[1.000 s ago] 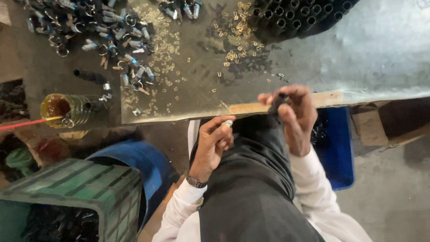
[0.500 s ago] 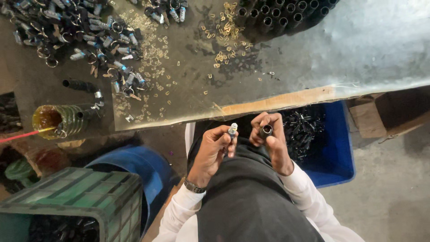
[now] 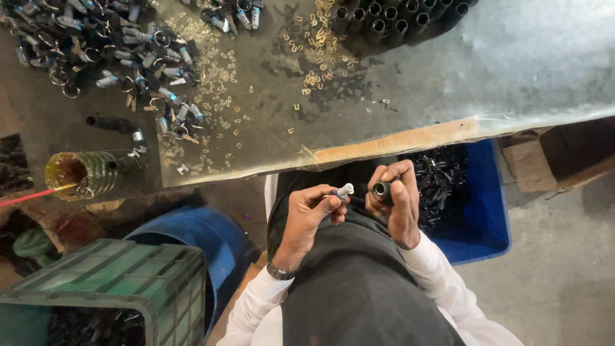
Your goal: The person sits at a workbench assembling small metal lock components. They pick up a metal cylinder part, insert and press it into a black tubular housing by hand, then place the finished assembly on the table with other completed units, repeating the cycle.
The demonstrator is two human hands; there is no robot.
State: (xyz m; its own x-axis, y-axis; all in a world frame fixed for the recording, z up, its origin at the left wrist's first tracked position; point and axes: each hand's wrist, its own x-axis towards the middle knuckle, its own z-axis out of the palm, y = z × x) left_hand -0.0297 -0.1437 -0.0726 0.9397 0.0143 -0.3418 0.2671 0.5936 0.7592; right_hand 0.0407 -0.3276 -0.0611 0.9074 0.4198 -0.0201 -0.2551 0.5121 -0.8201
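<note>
Pinching a small silvery plug (image 3: 344, 190), left hand (image 3: 307, 214); right hand (image 3: 398, 202) grips seemingly dark tube (image 3: 381, 188).

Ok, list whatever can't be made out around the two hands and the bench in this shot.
Head view only:
- Small silver part in the left hand: too small to identify.
- Dark tube in the right hand: mostly covered by fingers.
- Blue bin contents: shadowed, partly under the bench edge.
- Black tubes: cut off by the top edge.
- Green crate: cut off at the bottom.
</note>
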